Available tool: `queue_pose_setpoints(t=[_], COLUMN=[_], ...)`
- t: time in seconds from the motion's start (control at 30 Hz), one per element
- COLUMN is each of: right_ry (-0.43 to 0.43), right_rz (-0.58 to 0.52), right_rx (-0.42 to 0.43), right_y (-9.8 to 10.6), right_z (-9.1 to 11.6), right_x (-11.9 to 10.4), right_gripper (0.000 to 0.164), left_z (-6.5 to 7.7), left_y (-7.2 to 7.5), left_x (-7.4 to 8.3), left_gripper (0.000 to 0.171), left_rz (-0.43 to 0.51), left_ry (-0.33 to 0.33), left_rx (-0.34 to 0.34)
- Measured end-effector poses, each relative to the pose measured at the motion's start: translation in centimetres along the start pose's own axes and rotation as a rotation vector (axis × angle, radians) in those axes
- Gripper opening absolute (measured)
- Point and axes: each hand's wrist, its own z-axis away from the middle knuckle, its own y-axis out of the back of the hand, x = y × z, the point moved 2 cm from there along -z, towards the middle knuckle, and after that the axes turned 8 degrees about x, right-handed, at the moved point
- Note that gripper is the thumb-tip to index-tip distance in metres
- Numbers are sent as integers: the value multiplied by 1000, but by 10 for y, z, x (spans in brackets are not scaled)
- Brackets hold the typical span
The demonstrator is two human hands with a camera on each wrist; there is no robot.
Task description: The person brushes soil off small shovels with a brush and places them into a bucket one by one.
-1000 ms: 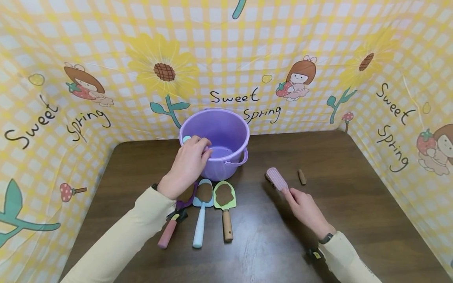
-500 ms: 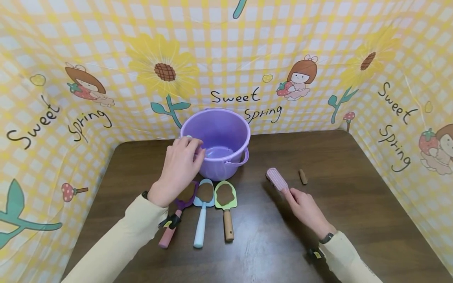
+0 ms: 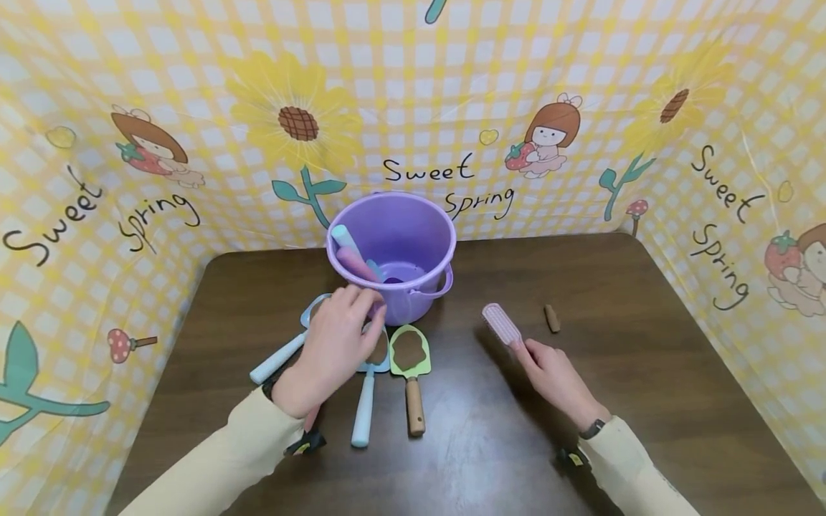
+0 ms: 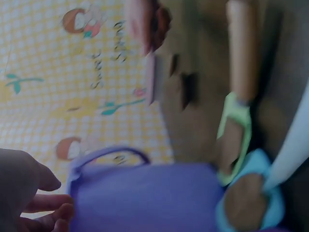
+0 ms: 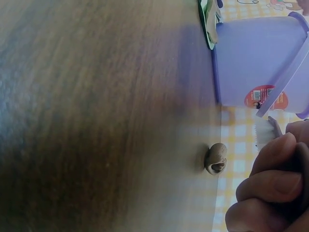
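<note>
My left hand (image 3: 335, 340) is in front of the purple bucket (image 3: 409, 308), fingers loosely bent, with nothing visible between them and the thumb. It covers most of a shovel with a pink handle (image 3: 312, 418). Beside that hand lie two light blue toy shovels, one with its handle (image 3: 277, 358) to the left, the other with its handle (image 3: 363, 412) to the right. A green shovel (image 3: 416, 405) with a wooden handle and brown centre lies alongside. Within the bucket lean a light blue handle (image 3: 348, 238) and a pink handle (image 3: 355, 263). My right hand (image 3: 558, 380) grips a pink brush (image 3: 500, 325), bristles down.
A small brown rolled piece (image 3: 551, 318) lies right of the brush; the right wrist view shows this curled roll (image 5: 216, 158) closer. The bucket's handle (image 3: 437, 290) hangs at its right. Checked cloth (image 3: 413, 93) walls the dark wooden table (image 3: 490, 430) at back and sides.
My left hand has come away from inside the bucket's left rim, down towards me, uncovering the two handles inside and the left blue shovel. The right hand and brush stay put.
</note>
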Motion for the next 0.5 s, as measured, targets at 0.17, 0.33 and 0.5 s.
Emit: queue_pose_setpoints(t=[0.17, 0.33, 0.5], right_ry=[14, 31, 28], right_rz=[7, 24, 28], right_rx=[3, 10, -14], right_y=[0, -1, -3], right_z=[-1, -2, 0], right_x=[-1, -1, 0], right_gripper=[31, 33, 34], left_z=[22, 46, 66], left_y=[-19, -40, -55], left_x=[6, 12, 20], left_gripper=[8, 8, 7], left_rz=[2, 33, 52], left_ry=[23, 43, 32], left_rx=[-181, -378, -554])
